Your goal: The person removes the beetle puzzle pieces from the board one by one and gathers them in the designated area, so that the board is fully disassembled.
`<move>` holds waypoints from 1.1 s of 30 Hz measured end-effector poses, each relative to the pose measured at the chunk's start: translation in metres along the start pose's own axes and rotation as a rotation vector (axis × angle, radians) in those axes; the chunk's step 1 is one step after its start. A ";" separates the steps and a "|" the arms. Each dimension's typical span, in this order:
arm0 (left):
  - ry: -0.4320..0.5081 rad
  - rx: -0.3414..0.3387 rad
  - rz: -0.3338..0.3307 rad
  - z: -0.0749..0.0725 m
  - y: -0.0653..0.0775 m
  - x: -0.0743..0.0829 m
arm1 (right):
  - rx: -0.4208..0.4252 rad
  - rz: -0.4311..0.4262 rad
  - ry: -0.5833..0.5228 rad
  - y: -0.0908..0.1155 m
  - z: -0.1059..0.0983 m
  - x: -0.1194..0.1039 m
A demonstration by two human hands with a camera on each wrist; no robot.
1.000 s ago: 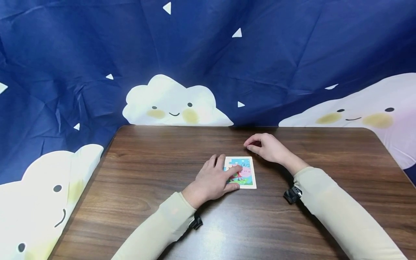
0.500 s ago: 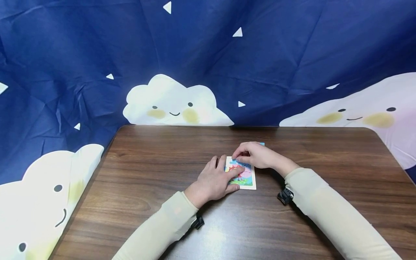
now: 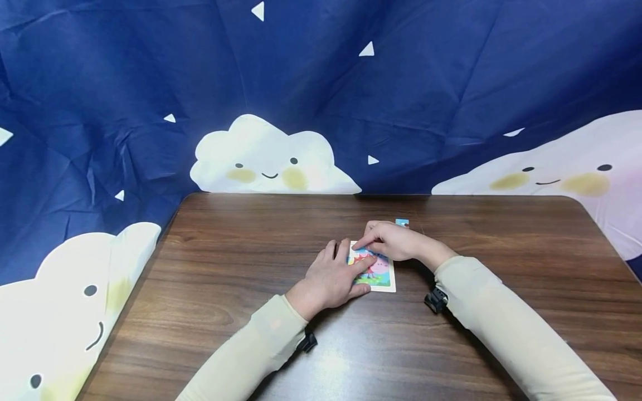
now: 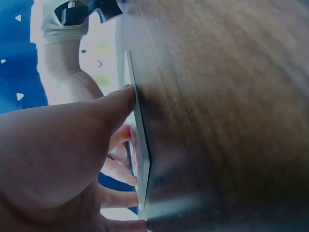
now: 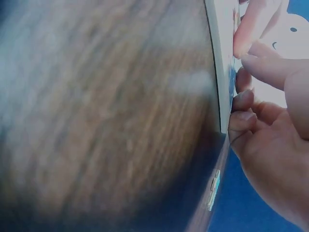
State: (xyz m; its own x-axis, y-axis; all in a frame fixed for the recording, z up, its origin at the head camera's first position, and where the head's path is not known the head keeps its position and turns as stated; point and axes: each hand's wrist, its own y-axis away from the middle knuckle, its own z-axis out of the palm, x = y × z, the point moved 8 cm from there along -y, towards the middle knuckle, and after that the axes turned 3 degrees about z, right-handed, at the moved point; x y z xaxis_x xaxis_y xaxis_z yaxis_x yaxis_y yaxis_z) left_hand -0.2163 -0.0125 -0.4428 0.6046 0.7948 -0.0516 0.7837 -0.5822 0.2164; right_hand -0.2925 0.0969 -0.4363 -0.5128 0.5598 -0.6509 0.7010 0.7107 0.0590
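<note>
A jigsaw puzzle (image 3: 383, 281) in a flat white-edged tray, printed with a pink cartoon pig on blue and green, lies mid-table in the head view. My left hand (image 3: 333, 278) rests over its left side, fingers spread, index finger across the picture and thumb along the near edge. Over the far edge is my right hand (image 3: 393, 239), its index finger stretched onto the puzzle's far left corner, thumb close behind and the other fingers curled. The area under these fingertips is mostly hidden. Behind that hand sits a loose blue puzzle piece (image 3: 402, 222).
The brown wood-grain table (image 3: 225, 250) ends at a blue curtain (image 3: 321, 67) printed with white clouds. A small black wrist camera (image 3: 436, 301) sits under the right sleeve, another wrist camera (image 3: 307, 342) under the left.
My right hand has come left and toward me onto the puzzle's far edge, its index finger now extended. The loose piece behind it has come into view. My left hand has barely moved.
</note>
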 end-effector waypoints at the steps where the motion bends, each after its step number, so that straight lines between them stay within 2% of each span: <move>1: -0.001 -0.005 -0.001 0.000 0.000 0.000 | 0.003 0.005 -0.004 0.000 0.000 0.000; 13: 0.005 -0.001 0.002 -0.001 -0.002 0.000 | 0.015 0.022 -0.041 -0.003 -0.002 0.001; 23: 0.004 -0.002 0.003 0.001 -0.002 0.000 | 0.049 0.159 -0.148 -0.004 -0.003 0.015; 33: -0.007 -0.022 -0.007 0.002 -0.002 -0.002 | 0.155 0.128 -0.154 0.004 -0.017 0.016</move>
State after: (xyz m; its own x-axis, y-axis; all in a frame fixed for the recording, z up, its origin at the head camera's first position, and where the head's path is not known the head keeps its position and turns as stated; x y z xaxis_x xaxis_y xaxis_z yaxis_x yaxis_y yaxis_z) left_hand -0.2190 -0.0130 -0.4450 0.6003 0.7975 -0.0598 0.7845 -0.5727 0.2377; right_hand -0.3065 0.1157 -0.4331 -0.3418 0.5611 -0.7539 0.8292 0.5576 0.0391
